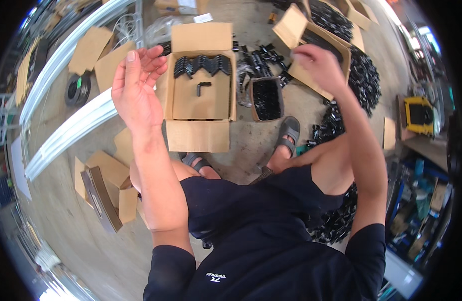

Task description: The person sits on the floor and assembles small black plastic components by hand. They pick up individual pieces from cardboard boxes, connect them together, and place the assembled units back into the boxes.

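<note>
My left hand [138, 88] is raised beside the left wall of an open cardboard box [200, 136], palm turned inward, fingers apart and holding nothing. Inside that box, black angled pieces [203, 65] stand nested in a zigzag row along the far end. A single black L-shaped piece [203, 88] lies alone on the cardboard bottom. Over to the right, my right hand [318, 65] is above a second open carton [311, 80], which has dark contents. Motion blurs its curled fingers, and whether anything is in them does not show.
Between my feet and the cartons stands a small box [266, 100] full of black parts. Loose black parts [363, 83] are heaped along the right. Long pale metal profiles [73, 123] lie at the left, near a black coil [78, 90] and an opened carton [108, 185].
</note>
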